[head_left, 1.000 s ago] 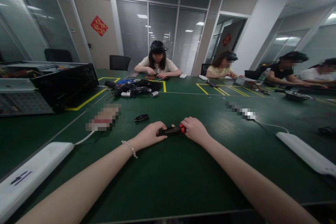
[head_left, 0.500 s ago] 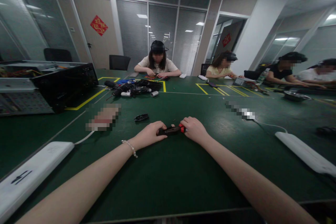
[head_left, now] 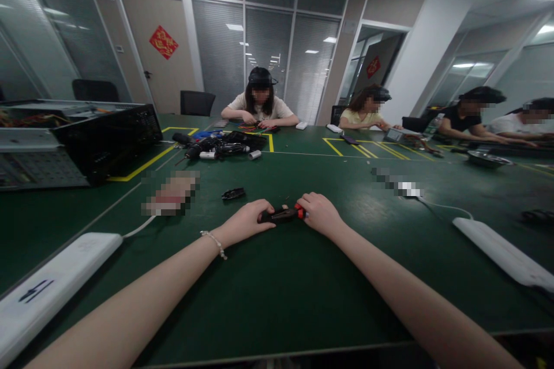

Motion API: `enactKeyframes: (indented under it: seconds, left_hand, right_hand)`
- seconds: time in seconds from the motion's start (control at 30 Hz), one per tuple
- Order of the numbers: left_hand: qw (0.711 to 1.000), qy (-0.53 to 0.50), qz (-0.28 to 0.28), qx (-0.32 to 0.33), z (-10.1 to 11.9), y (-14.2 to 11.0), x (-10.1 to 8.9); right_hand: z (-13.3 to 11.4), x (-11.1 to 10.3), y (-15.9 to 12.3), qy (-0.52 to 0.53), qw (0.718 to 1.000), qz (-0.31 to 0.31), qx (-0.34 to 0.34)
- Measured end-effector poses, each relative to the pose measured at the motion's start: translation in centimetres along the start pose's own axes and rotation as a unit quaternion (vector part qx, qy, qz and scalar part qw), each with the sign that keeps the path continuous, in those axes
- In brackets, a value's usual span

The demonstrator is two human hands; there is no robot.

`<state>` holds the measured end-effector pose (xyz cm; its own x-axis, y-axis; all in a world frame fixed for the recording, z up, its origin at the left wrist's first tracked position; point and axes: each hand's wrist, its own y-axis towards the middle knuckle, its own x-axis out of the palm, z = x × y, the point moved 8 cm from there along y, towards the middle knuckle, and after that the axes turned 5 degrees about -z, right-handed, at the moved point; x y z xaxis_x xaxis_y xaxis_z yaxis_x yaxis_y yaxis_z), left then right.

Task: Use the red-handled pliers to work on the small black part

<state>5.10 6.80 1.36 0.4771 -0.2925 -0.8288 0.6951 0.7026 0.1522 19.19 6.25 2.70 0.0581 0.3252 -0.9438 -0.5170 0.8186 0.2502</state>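
My right hand is closed around the red handles of a pair of pliers, whose dark jaws point left. My left hand grips a small black plastic part between thumb and fingers. The jaws lie against or over this part, low above the tabletop; their exact contact is too dark to make out. Another black plastic piece rests on the table, up and left of my left hand. A tiny pale bit shows just behind the pliers.
A black computer case stands at the left. Beyond my hands lies a heap of black parts and cables with a white cylinder. White power banks with cables flank me on the green table. Several people sit across and to the right.
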Motion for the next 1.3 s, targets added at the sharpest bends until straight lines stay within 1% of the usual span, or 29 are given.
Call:
enactKeyframes:
  seconds: [0.17, 0.4, 0.77, 1.07, 1.3]
  left_hand:
    - [1.000, 0.001, 0.000, 0.004, -0.06, -0.03, 0.02]
    - [1.000, 0.011, 0.005, 0.008, 0.24, -0.02, -0.08]
    - [1.000, 0.014, 0.007, 0.007, 0.24, -0.03, -0.01]
    - [1.000, 0.012, 0.009, 0.013, -0.02, -0.04, 0.04]
    - [1.000, 0.009, 0.002, 0.004, 0.29, -0.09, -0.08]
  right_hand:
    - [0.07, 0.31, 0.02, 0.001, 1.000, -0.008, 0.001]
    - [0.19, 0.31, -0.13, -0.007, 1.000, -0.005, 0.007]
    - [-0.04, 0.11, 0.03, -0.004, 1.000, 0.008, -0.006]
    - [0.05, 0.07, -0.13, -0.009, 1.000, 0.006, 0.003]
    - [0.13, 0.26, -0.07, -0.014, 1.000, 0.007, 0.001]
